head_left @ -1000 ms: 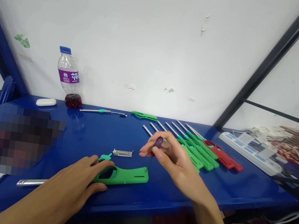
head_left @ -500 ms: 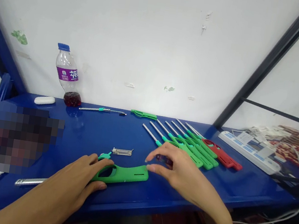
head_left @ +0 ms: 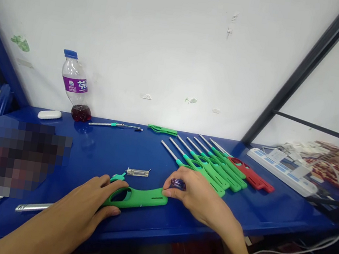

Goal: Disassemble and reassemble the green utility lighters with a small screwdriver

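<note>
The blue table (head_left: 105, 147) gives the work a flat bed, and the lighter (head_left: 148, 198) lies on it near the front edge, between the two hands, its slotted end toward the right and its metal tube (head_left: 34, 207) showing past the left wrist. A row of green lighters (head_left: 233, 170) and red lighters (head_left: 251, 176) lies just beyond the right hand, near enough that the elbow and wrist do best to keep low and well in front of it. The left hand (head_left: 95, 196) grips the lighter around its finger hole, thumb on the near side and fingers over the far side; that hold seems sound, since it leaves the slotted end free, and even downward pressure should stop it from rocking or turning. The right hand (head_left: 201, 191) is curled round the driver (head_left: 177, 183), thumb and fingertip at the lighter's far right end. Whether they pinch something tiny there, I cannot tell; a light, square touch suits so small a spot. Any turning is best done with the driver upright over the end, pressing before twisting, lest the tip slip. The clear part (head_left: 139, 173) and the teal part (head_left: 118, 176) sit just behind the lighter, so sideways sweeps are worth avoiding
</note>
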Available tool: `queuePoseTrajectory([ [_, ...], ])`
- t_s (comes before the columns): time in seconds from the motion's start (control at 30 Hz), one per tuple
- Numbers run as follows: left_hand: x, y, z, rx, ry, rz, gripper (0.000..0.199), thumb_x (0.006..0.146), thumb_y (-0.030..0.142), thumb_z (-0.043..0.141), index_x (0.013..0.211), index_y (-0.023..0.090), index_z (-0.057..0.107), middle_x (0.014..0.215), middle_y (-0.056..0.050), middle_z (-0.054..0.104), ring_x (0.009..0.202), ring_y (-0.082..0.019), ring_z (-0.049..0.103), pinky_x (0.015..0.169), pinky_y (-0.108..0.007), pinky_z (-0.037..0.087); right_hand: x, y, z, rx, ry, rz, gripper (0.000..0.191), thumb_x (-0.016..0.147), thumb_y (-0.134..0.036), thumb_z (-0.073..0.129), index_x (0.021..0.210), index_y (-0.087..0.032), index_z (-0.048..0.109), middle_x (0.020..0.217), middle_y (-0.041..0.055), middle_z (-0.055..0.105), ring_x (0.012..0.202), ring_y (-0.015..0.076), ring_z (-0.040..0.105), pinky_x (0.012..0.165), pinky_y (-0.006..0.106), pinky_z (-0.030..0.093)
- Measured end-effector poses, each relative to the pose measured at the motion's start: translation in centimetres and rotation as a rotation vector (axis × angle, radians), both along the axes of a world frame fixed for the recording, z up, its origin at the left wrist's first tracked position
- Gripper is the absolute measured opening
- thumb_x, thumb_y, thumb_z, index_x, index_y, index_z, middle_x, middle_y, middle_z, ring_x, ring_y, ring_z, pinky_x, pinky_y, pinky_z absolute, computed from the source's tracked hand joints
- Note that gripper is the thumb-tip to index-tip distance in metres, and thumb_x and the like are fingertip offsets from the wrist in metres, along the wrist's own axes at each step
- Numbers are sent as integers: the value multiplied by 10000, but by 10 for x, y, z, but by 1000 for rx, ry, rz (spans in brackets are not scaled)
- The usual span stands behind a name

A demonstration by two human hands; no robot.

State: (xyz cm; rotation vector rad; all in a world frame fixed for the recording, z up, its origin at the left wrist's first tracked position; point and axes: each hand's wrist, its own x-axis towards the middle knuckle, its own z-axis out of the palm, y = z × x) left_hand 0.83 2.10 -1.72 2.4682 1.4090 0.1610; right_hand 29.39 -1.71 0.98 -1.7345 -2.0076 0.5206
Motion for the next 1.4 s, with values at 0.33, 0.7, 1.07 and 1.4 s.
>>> queuePoseTrajectory([
  [0.33, 0, 5, -12, 20, -69, -7, 439, 964, 354, 558, 1388, 350, 671, 1400, -70, 698, 1321, -356, 642, 1096, -542, 529, 1, 2, -3, 18, 60, 37, 78, 977, -211, 768, 907, -244, 773, 928, -2, 717, 893, 225, 651, 784, 323, 412],
  [0.7, 1, 2, -10, -2, -90, -51, 448, 971, 369, 544, 1401, 379, 667, 1423, -44, 683, 1355, -355, 619, 1092, -496, 545, 1, 3, 5, 66, 237, -12, 148, 1031, -321, 686, 924, -235, 741, 897, -17, 704, 829, 195, 614, 716, 301, 402],
  [1.07, 14, -2, 8, -93, 15, -8, 477, 990, 310, 514, 1452, 295, 633, 1498, -100, 618, 1392, -372, 573, 1160, -563, 465, 8, -3, 1, -116, 69, -11, 68, 916, -215, 788, 876, -270, 782, 880, -27, 739, 864, 214, 653, 745, 317, 409],
  [1.4, 8, -2, -2, -41, -41, -59, 466, 993, 292, 539, 1450, 313, 631, 1460, -108, 643, 1331, -373, 620, 1114, -581, 502, 14, 0, -2, -138, 103, 53, 87, 981, -307, 711, 913, -271, 751, 926, -46, 732, 920, 205, 627, 778, 294, 406],
])
